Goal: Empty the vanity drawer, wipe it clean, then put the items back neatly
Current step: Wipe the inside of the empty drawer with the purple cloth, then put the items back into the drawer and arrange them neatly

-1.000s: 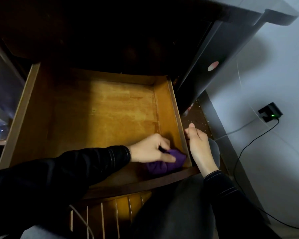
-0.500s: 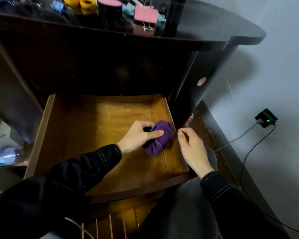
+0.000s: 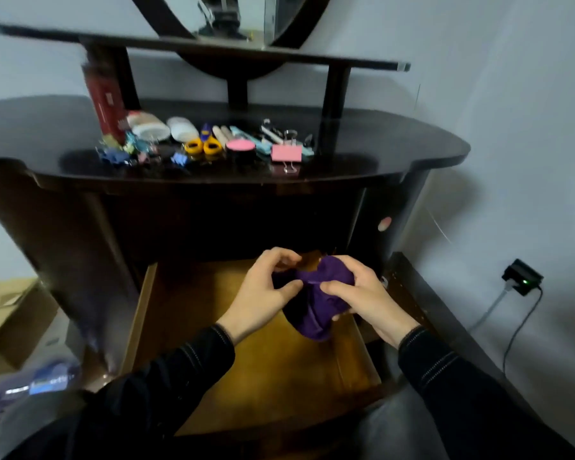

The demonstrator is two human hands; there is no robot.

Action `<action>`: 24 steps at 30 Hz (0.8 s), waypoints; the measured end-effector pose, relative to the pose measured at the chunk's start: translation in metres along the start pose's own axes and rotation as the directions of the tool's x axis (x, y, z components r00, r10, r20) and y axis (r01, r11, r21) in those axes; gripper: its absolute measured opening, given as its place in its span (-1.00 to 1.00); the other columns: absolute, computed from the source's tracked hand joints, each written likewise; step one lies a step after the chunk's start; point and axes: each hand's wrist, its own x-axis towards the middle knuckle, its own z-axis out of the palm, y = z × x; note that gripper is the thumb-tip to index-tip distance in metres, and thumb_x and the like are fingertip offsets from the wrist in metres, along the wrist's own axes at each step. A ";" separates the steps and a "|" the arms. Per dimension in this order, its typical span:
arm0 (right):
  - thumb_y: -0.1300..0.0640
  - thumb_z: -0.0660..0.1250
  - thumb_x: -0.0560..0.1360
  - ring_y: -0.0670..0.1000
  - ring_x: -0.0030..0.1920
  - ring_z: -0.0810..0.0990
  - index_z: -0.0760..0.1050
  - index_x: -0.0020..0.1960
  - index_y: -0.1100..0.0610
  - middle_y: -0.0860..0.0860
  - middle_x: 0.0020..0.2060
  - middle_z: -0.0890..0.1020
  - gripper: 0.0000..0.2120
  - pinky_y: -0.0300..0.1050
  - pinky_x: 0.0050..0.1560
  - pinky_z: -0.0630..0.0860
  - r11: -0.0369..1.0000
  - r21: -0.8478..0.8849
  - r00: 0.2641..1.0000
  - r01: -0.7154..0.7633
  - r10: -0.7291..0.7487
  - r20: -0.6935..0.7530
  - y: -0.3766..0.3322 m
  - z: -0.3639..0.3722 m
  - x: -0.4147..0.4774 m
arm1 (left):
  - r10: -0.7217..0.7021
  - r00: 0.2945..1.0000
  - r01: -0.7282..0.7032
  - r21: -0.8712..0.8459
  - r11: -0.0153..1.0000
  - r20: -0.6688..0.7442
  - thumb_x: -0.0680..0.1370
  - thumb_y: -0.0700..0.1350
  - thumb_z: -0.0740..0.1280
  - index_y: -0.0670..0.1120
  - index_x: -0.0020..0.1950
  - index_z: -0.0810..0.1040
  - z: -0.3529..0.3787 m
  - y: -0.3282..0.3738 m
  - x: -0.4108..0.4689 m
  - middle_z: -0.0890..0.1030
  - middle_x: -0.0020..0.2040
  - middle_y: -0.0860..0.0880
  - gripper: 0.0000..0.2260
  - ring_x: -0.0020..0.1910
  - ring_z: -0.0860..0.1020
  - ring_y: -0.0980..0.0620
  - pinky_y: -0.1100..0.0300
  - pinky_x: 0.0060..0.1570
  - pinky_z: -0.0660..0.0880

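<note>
Nearest to us, at the front edge of the drawer, we see two dark sleeves that reach forward over it. The drawer stands open out of the vanity and its wooden floor shows between the arms. Over the back right part of the drawer both hands meet on the purple cloth. The left hand pinches one edge of the cloth between the thumb and the curled fingers. The right hand has its fingers curled round the bunched upper part, and its thumb presses on the front of it. The lower end of the cloth hangs down toward the floor of the drawer; we cannot tell if it touches the wood. Left of the drawer, on the ground, we see a cardboard box, and right of the drawer a small black charger with a green light sits on the wall. Above and behind the drawer is the dark vanity top, where the small things lie in a loose row: blue clips, yellow scissor handles, a round tin with a pink lid and a pink binder clip, with white bottles on their sides behind them and a red can upright at the left end. Farther above the drawer a narrow shelf crosses, and over it shows the lower part of an oval mirror
</note>
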 end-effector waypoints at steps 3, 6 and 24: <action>0.30 0.42 0.51 0.02 -0.08 0.72 0.57 0.24 0.00 0.04 0.02 0.72 -0.64 -0.22 -0.34 0.57 0.995 0.062 0.995 0.082 -0.078 -0.068 -0.035 -0.006 0.003 | 0.121 0.983 -0.105 0.117 0.988 -0.137 0.52 -0.22 0.42 0.01 0.13 0.54 -0.036 0.028 0.018 0.56 0.06 0.07 -0.77 -0.02 0.59 0.10 0.16 -0.08 0.56; 0.35 0.42 0.49 0.02 -0.26 0.70 0.60 0.16 0.02 0.05 -0.11 0.72 -0.66 -0.15 -0.49 0.53 0.968 0.125 0.969 0.218 -0.199 -0.145 -0.086 -0.011 0.011 | 0.369 0.903 -0.276 0.364 0.890 -0.218 0.51 -0.19 0.34 0.01 0.03 0.55 -0.075 0.064 0.052 0.56 -0.07 0.08 -0.85 -0.12 0.55 0.09 0.23 -0.18 0.49; 0.05 0.33 0.56 0.29 0.45 0.34 0.28 0.54 -0.05 0.20 0.46 0.33 -0.42 0.12 0.44 0.35 0.646 -0.757 0.930 0.096 -0.330 -0.164 -0.155 -0.066 0.194 | 0.284 0.959 -0.197 0.684 0.702 -0.016 0.53 -0.10 0.39 -0.06 -0.11 0.61 -0.117 0.064 0.145 0.52 -0.14 0.09 -0.94 -0.15 0.49 0.11 0.13 -0.17 0.51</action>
